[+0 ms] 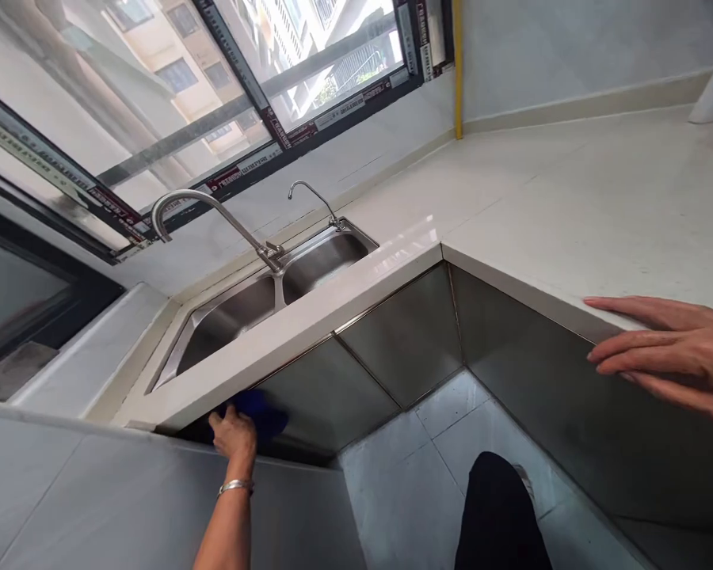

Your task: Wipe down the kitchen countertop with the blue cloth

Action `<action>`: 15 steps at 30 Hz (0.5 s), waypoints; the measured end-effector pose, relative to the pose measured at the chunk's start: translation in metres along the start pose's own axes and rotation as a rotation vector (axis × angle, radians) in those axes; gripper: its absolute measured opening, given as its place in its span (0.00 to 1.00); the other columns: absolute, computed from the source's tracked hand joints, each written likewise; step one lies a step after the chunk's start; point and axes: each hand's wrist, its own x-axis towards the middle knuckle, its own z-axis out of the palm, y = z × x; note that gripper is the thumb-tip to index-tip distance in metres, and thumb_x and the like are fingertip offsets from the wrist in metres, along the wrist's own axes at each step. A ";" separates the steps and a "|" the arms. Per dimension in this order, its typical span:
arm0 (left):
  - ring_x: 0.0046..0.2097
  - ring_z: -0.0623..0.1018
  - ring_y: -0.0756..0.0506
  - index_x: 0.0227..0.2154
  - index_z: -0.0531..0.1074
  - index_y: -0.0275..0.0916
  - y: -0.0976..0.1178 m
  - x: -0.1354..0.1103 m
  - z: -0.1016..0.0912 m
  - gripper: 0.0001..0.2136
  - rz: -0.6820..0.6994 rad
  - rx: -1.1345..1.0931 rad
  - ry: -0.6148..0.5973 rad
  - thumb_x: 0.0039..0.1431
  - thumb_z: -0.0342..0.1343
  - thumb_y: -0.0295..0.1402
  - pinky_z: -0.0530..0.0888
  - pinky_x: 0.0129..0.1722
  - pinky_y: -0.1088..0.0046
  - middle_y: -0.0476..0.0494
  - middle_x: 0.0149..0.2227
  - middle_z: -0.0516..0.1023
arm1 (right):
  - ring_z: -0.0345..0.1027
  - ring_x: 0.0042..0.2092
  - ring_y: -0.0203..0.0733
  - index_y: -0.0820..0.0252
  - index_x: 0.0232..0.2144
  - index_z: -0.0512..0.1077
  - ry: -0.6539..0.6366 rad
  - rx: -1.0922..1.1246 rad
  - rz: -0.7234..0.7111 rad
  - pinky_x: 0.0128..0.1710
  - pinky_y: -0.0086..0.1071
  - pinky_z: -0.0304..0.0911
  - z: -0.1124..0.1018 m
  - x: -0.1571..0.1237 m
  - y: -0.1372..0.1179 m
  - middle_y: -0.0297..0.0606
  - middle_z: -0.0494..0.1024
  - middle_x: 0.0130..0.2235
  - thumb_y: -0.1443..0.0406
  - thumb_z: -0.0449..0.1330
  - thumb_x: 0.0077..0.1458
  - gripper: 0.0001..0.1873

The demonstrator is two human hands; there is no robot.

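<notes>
One large tap (238, 226) arches at left, over the near end of the sink. Below it, one left hand (234, 434), wearing one bracelet (236, 486), is set at the cabinet's far-left corner, fingers bent. One blue cloth (266, 413) is against the hand, in front of the first cabinet panel (318, 392); the corner is dark and blurred, so whether the fingers grip it cannot be told. One sink (279, 291) with two basins is set in the countertop (540, 214). One small tap (336, 223) stands behind the right basin. Two panels front the sink run. One yellow pipe (458, 71) rises at the wall. One right hand (683, 348), fingers extended and slightly parted, is at the countertop's edge, holding nothing.
</notes>
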 end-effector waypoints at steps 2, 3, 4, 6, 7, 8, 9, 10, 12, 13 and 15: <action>0.40 0.79 0.36 0.50 0.77 0.32 0.015 -0.008 -0.005 0.17 0.068 0.012 -0.008 0.66 0.48 0.31 0.77 0.36 0.59 0.28 0.52 0.71 | 0.58 0.69 0.51 0.35 0.41 0.82 -0.011 -0.044 -0.084 0.51 0.45 0.77 0.000 -0.001 0.001 0.27 0.83 0.48 0.58 0.54 0.62 0.16; 0.40 0.79 0.36 0.50 0.77 0.32 0.024 -0.013 -0.006 0.17 0.103 0.012 -0.009 0.66 0.47 0.31 0.77 0.36 0.60 0.28 0.53 0.70 | 0.57 0.70 0.52 0.37 0.40 0.82 -0.009 -0.052 -0.081 0.52 0.47 0.76 -0.001 -0.001 0.001 0.28 0.83 0.48 0.59 0.54 0.63 0.16; 0.41 0.79 0.37 0.51 0.77 0.33 0.036 -0.019 -0.004 0.17 0.138 0.008 -0.007 0.66 0.48 0.31 0.77 0.36 0.61 0.28 0.55 0.70 | 0.56 0.70 0.53 0.39 0.40 0.83 -0.017 -0.044 -0.072 0.54 0.48 0.75 -0.002 -0.001 0.000 0.29 0.83 0.48 0.59 0.54 0.63 0.16; 0.42 0.79 0.38 0.53 0.76 0.36 0.064 -0.031 0.002 0.17 0.209 -0.014 -0.005 0.67 0.48 0.31 0.76 0.36 0.63 0.29 0.57 0.69 | 0.55 0.70 0.55 0.42 0.39 0.83 -0.034 -0.007 -0.059 0.57 0.51 0.72 -0.005 0.001 -0.003 0.32 0.83 0.48 0.60 0.54 0.63 0.16; 0.43 0.79 0.38 0.55 0.75 0.38 0.078 -0.036 0.005 0.17 0.242 -0.029 -0.004 0.67 0.48 0.32 0.76 0.36 0.64 0.30 0.58 0.68 | 0.55 0.70 0.56 0.44 0.39 0.83 -0.045 0.011 -0.053 0.58 0.52 0.71 -0.007 0.003 -0.005 0.33 0.83 0.48 0.60 0.53 0.64 0.17; 0.43 0.79 0.39 0.55 0.75 0.39 0.093 -0.042 0.009 0.17 0.269 -0.045 -0.002 0.68 0.48 0.32 0.75 0.36 0.65 0.31 0.59 0.68 | 0.55 0.70 0.57 0.46 0.39 0.83 -0.058 0.026 -0.044 0.58 0.53 0.70 -0.008 0.005 -0.008 0.35 0.83 0.48 0.61 0.53 0.64 0.17; 0.43 0.79 0.39 0.56 0.75 0.40 0.107 -0.046 0.012 0.18 0.288 -0.061 0.002 0.68 0.48 0.33 0.75 0.35 0.65 0.31 0.59 0.68 | 0.55 0.70 0.57 0.47 0.38 0.83 -0.069 0.039 -0.032 0.59 0.53 0.69 -0.010 0.007 -0.010 0.36 0.83 0.48 0.61 0.53 0.64 0.17; 0.42 0.79 0.39 0.56 0.75 0.40 0.120 -0.050 0.014 0.18 0.299 -0.076 0.007 0.68 0.48 0.33 0.75 0.35 0.65 0.31 0.58 0.68 | 0.55 0.70 0.57 0.49 0.38 0.83 -0.079 0.053 -0.020 0.60 0.53 0.68 -0.011 0.008 -0.012 0.36 0.83 0.48 0.62 0.53 0.63 0.17; 0.43 0.79 0.38 0.54 0.75 0.37 0.141 -0.057 0.015 0.17 0.312 -0.105 0.017 0.68 0.47 0.32 0.74 0.34 0.65 0.29 0.56 0.68 | 0.55 0.70 0.57 0.49 0.36 0.83 -0.090 0.087 -0.009 0.60 0.53 0.67 -0.013 0.010 -0.014 0.36 0.83 0.47 0.62 0.54 0.63 0.15; 0.43 0.79 0.38 0.53 0.76 0.35 0.149 -0.059 0.015 0.17 0.322 -0.121 0.019 0.68 0.47 0.31 0.73 0.33 0.66 0.29 0.55 0.68 | 0.55 0.70 0.57 0.49 0.36 0.83 -0.088 0.109 -0.011 0.61 0.54 0.66 -0.013 0.011 -0.014 0.35 0.83 0.47 0.62 0.55 0.63 0.15; 0.45 0.78 0.37 0.52 0.77 0.35 0.165 -0.063 0.014 0.16 0.357 -0.157 0.016 0.67 0.48 0.30 0.73 0.33 0.67 0.29 0.55 0.69 | 0.56 0.70 0.57 0.49 0.35 0.82 -0.072 0.150 -0.015 0.61 0.55 0.65 -0.012 0.011 -0.013 0.35 0.83 0.46 0.61 0.56 0.62 0.13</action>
